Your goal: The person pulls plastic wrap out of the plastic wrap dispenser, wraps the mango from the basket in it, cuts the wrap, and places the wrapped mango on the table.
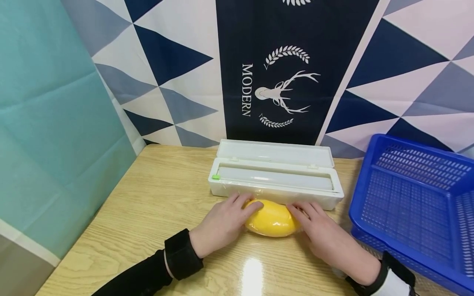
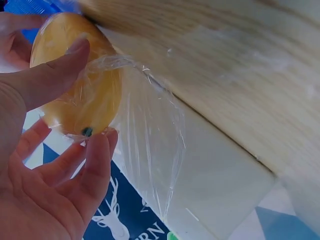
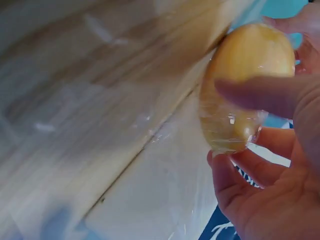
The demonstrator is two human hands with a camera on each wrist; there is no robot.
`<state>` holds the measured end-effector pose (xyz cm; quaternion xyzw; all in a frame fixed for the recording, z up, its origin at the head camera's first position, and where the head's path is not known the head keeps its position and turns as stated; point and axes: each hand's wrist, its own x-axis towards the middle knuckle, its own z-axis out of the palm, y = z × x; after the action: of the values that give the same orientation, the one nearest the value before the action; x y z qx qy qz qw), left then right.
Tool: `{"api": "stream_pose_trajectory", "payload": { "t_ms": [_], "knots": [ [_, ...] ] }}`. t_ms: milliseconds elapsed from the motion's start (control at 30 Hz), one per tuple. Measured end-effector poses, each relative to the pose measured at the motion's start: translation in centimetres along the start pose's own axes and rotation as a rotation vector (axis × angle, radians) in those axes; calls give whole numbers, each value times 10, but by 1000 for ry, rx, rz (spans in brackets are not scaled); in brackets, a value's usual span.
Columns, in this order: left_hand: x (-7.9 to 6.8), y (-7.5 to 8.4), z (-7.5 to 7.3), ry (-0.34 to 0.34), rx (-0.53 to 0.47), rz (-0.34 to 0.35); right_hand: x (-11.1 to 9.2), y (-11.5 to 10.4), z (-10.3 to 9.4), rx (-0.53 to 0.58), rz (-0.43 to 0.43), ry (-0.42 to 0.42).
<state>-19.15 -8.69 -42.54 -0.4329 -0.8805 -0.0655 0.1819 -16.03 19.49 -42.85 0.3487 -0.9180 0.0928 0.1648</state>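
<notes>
A yellow mango with clear cling film around it is in front of the white cling film box. My left hand grips its left end, the thumb on top and the fingers at the far side. At the other end, my right hand holds it between thumb and fingers. In the left wrist view, a loose flap of film spreads from the mango over the box's side, and a dark green spot marks the fruit's end. The cling film box has its lid raised, with a film roll inside.
A blue plastic basket stands on the right of the wooden table. A green slider sits at the box's left front edge. Behind the table hangs a patterned cloth; a teal one hangs at the left.
</notes>
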Motion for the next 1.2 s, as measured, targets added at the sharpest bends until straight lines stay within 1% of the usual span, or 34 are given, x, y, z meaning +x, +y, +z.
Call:
{"api": "stream_pose_trajectory", "payload": {
  "t_ms": [100, 200, 300, 400, 467, 633, 733, 1000, 1100, 1200],
  "knots": [
    [0, 1, -1, -18, -15, -8, 0, -1, 0, -1, 4, 4],
    [1, 3, 1, -35, -32, -11, 1, -2, 2, -49, -20, 30],
    [1, 6, 4, -34, -32, -8, 1, -3, 3, -88, -46, 56],
    [0, 8, 5, -26, -18, -13, 1, -3, 2, -87, -48, 52],
    [0, 9, 4, -26, -17, -18, 1, -3, 0, -66, -41, 39],
    [-1, 9, -1, -46, -35, -27, 0, -4, -5, -4, -5, -14],
    [-1, 8, -5, -60, -57, -34, 0, -5, -6, -8, 8, -32],
    [-2, 4, -18, -64, -181, -48, 0, -5, -6, -70, -34, 35],
    [-2, 4, -19, -69, -192, -52, 0, -7, -8, -67, -36, 39],
    [-2, 6, -16, -71, -166, -56, 0, -8, -9, -48, -27, 38]
  ]
}}
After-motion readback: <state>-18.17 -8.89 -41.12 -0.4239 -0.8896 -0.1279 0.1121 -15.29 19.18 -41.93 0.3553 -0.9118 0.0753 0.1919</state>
